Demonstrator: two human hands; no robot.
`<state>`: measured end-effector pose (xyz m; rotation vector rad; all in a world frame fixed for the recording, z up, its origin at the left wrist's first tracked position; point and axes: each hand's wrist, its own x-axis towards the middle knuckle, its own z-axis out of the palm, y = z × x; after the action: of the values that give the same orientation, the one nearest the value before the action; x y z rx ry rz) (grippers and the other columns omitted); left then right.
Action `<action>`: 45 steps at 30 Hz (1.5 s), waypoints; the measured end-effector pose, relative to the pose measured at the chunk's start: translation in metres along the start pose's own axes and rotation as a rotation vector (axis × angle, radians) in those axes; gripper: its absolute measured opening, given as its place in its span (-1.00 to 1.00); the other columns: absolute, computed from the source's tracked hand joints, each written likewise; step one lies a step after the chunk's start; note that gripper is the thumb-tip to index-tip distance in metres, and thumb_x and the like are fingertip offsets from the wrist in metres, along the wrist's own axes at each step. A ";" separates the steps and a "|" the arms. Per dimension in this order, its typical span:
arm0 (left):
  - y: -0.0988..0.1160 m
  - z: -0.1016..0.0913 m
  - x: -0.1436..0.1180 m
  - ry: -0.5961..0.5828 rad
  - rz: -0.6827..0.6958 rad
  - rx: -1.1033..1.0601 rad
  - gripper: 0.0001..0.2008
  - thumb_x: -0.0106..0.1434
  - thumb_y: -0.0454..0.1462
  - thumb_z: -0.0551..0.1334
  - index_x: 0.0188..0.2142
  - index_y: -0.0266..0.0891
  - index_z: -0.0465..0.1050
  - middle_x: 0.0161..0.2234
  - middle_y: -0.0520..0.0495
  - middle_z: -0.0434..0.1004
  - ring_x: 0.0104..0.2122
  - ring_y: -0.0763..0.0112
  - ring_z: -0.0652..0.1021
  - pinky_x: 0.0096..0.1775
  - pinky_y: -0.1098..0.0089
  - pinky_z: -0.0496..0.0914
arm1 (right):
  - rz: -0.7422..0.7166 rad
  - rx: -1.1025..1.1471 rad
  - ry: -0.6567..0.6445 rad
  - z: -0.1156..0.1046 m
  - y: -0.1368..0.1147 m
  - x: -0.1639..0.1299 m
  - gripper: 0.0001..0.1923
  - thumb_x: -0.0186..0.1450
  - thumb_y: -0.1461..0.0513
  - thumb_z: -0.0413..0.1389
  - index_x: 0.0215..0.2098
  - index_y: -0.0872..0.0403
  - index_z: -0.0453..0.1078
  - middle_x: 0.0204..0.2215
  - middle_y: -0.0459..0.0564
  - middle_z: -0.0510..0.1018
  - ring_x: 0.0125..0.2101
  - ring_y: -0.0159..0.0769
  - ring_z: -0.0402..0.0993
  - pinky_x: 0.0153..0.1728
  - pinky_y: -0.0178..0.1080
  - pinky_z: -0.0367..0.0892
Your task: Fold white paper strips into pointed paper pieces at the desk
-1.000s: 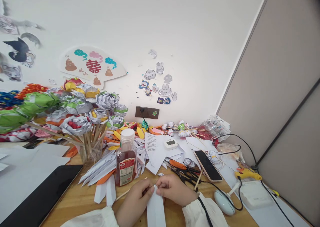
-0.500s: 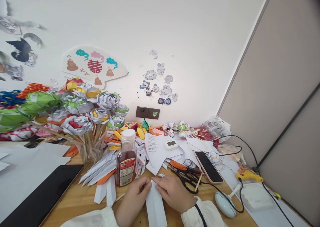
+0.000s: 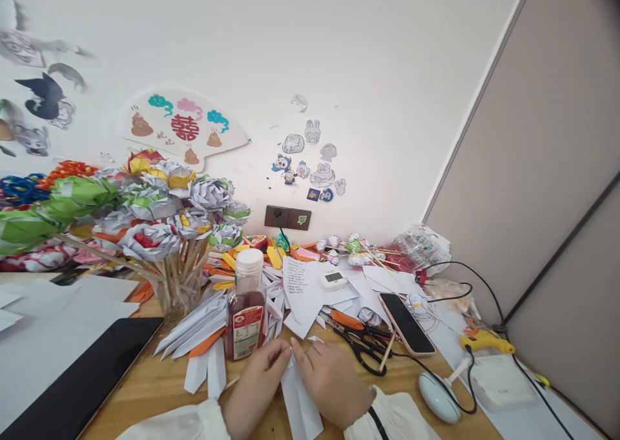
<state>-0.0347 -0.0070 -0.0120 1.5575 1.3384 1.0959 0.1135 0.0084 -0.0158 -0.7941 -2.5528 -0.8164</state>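
Note:
A folded strip of white paper (image 3: 301,402) runs between my two hands at the bottom middle. My left hand (image 3: 261,378) pinches its upper left edge with thumb and forefinger. On the other side my right hand (image 3: 332,378) is closed over the paper's top right, its fingertips near the left thumb. The tip of the strip is mostly hidden by fingers. Just beyond the left hand stands a bottle of reddish-brown liquid (image 3: 246,311) with a white cap. More folded white strips (image 3: 206,370) lie left of that hand.
Black-handled scissors (image 3: 363,349) and a phone (image 3: 407,324) lie to the right, with a white mouse-shaped device (image 3: 439,396) and a yellow glue gun (image 3: 487,342). A black tablet (image 3: 87,375) lies left. Paper flowers (image 3: 150,241) stand in a clear holder; a white timer (image 3: 332,280) sits behind.
My right hand has shifted slightly and rolled further over the top of the paper strip. The strip now shows narrower between my hands. My left hand stays almost in place.

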 end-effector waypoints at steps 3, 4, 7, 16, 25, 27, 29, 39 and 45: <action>-0.002 0.001 0.000 0.007 -0.002 -0.020 -0.78 0.07 -0.16 0.00 -0.61 -0.22 0.16 -0.64 0.15 0.14 -0.58 0.49 0.25 -0.49 0.48 0.20 | -0.013 -0.012 -0.026 0.003 -0.004 -0.001 -0.53 0.14 0.46 -0.06 0.04 0.35 0.05 -0.53 0.06 0.44 -0.51 -0.25 0.32 -0.51 -0.22 0.19; -0.003 0.001 0.000 0.000 -0.011 -0.040 -0.78 0.07 -0.16 0.00 -0.61 -0.21 0.15 -0.65 0.16 0.13 -0.60 0.50 0.25 -0.52 0.49 0.19 | -0.012 -0.013 -0.026 0.004 -0.006 -0.001 -0.52 0.13 0.47 -0.07 0.04 0.36 0.04 -0.53 0.07 0.44 -0.50 -0.25 0.32 -0.49 -0.21 0.19; -0.007 0.001 0.001 -0.031 -0.045 -0.106 -0.77 0.08 -0.13 -0.02 -0.60 -0.21 0.14 -0.68 0.18 0.10 -0.66 0.52 0.23 -0.59 0.50 0.17 | 0.002 -0.015 -0.029 0.006 -0.008 -0.001 -0.51 0.12 0.48 -0.08 0.05 0.37 0.03 -0.51 0.08 0.43 -0.49 -0.24 0.31 -0.48 -0.21 0.19; 0.000 0.000 0.000 0.023 0.031 0.014 -0.76 0.08 -0.14 0.00 -0.60 -0.23 0.20 -0.61 0.11 0.23 -0.54 0.46 0.31 -0.48 0.49 0.23 | 0.221 0.403 -0.056 -0.010 -0.001 0.002 -0.61 0.13 0.38 -0.06 -0.06 0.11 0.19 -0.44 -0.01 0.44 -0.42 -0.28 0.30 -0.44 -0.28 0.16; 0.007 -0.001 -0.004 0.000 0.042 0.126 -0.75 0.09 -0.14 -0.02 -0.62 -0.21 0.18 -0.62 0.10 0.21 -0.54 0.44 0.29 -0.47 0.50 0.21 | 0.629 0.882 -0.099 -0.001 -0.005 0.005 -0.82 0.17 0.21 -0.04 -0.56 0.10 0.23 -0.62 -0.17 0.28 -0.56 -0.45 0.18 -0.53 -0.40 0.04; 0.007 -0.001 -0.004 -0.015 0.049 0.117 -0.73 0.10 -0.12 -0.04 -0.62 -0.20 0.14 -0.62 0.11 0.17 -0.54 0.45 0.27 -0.47 0.49 0.20 | 0.633 1.011 -0.107 0.003 -0.002 0.005 -0.81 0.17 0.21 -0.04 -0.58 0.11 0.23 -0.64 -0.19 0.24 -0.58 -0.46 0.15 -0.55 -0.41 0.04; 0.007 0.000 -0.004 -0.023 0.060 0.112 -0.73 0.11 -0.12 -0.04 -0.63 -0.20 0.11 -0.62 0.11 0.15 -0.55 0.46 0.25 -0.47 0.49 0.19 | 0.631 1.124 -0.111 0.004 0.001 0.004 -0.78 0.17 0.21 -0.04 -0.60 0.12 0.23 -0.65 -0.19 0.20 -0.58 -0.47 0.13 -0.56 -0.41 0.03; 0.009 0.000 -0.004 -0.032 0.075 0.130 -0.72 0.09 -0.10 -0.04 -0.64 -0.18 0.04 -0.62 0.11 0.11 -0.54 0.45 0.23 -0.47 0.48 0.18 | 0.568 1.323 -0.190 -0.005 0.014 0.004 -0.72 0.16 0.17 -0.03 -0.63 0.15 0.25 -0.68 -0.21 0.10 -0.61 -0.50 0.04 -0.59 -0.41 -0.02; 0.010 0.000 -0.005 -0.026 0.091 0.147 -0.76 0.10 -0.15 -0.03 -0.63 -0.19 0.10 -0.60 0.08 0.18 -0.52 0.43 0.27 -0.44 0.47 0.20 | 0.614 1.375 -0.220 -0.009 0.015 0.005 -0.81 0.11 0.20 0.03 -0.59 0.15 0.29 -0.66 -0.20 0.17 -0.60 -0.50 0.07 -0.58 -0.42 0.01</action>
<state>-0.0317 -0.0130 -0.0032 1.7486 1.3681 1.0485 0.1195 0.0151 -0.0003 -0.9985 -2.0551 1.1413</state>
